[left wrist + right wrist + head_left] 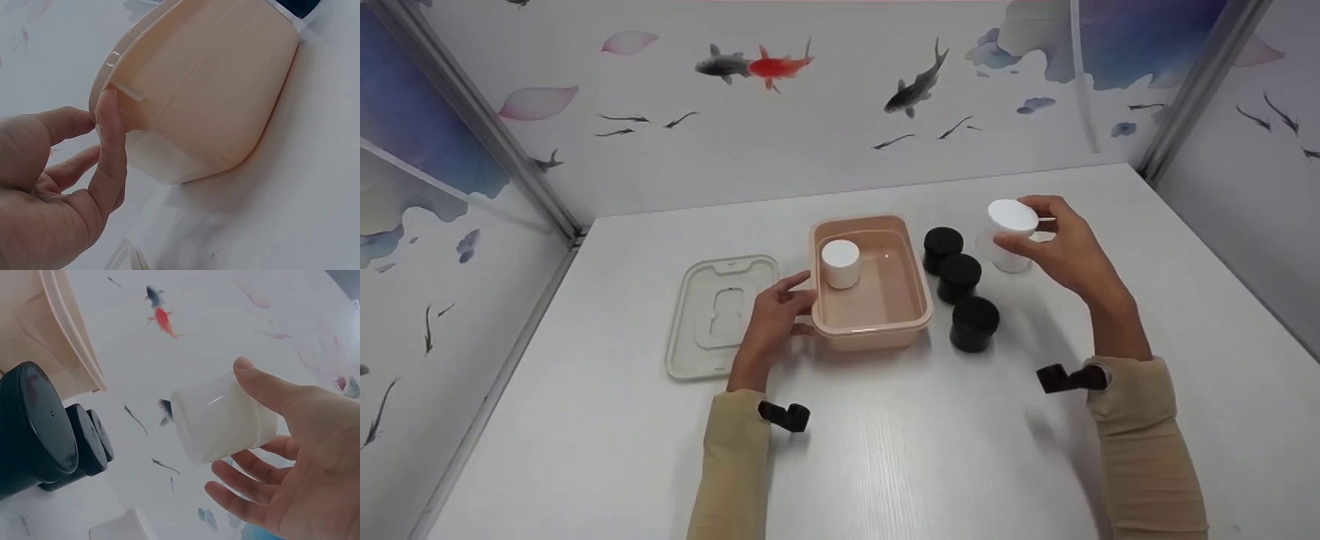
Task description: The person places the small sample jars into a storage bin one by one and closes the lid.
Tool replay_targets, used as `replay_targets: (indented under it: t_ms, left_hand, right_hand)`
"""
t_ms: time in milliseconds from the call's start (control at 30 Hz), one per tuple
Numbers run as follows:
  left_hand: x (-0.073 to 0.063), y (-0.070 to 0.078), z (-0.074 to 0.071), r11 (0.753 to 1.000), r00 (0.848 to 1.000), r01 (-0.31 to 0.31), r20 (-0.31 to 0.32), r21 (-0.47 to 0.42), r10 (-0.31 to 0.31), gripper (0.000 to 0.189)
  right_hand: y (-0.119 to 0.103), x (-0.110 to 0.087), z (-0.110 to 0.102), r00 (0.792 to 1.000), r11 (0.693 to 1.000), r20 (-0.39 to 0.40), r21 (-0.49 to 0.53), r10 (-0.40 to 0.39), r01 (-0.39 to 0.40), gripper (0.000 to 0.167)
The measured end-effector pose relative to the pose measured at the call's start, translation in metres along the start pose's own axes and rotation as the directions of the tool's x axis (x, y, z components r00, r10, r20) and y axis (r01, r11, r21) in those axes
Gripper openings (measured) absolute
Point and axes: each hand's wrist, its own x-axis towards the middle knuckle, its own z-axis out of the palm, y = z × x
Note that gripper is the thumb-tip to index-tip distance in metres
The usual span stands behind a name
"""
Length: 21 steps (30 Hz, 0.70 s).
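With my right hand (1061,251) I pinch a white jar (1012,216) beside three black jars (975,324); my left hand (771,319), fingers relaxed, touches the peach tub (876,341); jar best kept upright, tub steady.

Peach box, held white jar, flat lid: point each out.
Peach box (876,342), head view: front outer wall.
Held white jar (216,422), right wrist view: side wall.
Flat lid (724,315), head view: middle panel.
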Motion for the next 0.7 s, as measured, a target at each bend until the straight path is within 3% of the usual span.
replay_targets:
  t_ms: [433,700]
  left_hand:
    - [0.0,-0.001,0.001,1.0,0.999,-0.026,0.019,0.002,0.026,0.046]
    - [0.001,-0.003,0.0,1.0,1.0,-0.017,0.003,-0.001,0.017,0.044]
  right_hand:
    - [-0.028,-0.008,0.014,0.998,0.999,0.043,0.005,-0.045,0.044,0.076]
    - [-0.049,-0.004,0.039,0.987,0.995,0.138,0.06,-0.084,0.076,0.075]
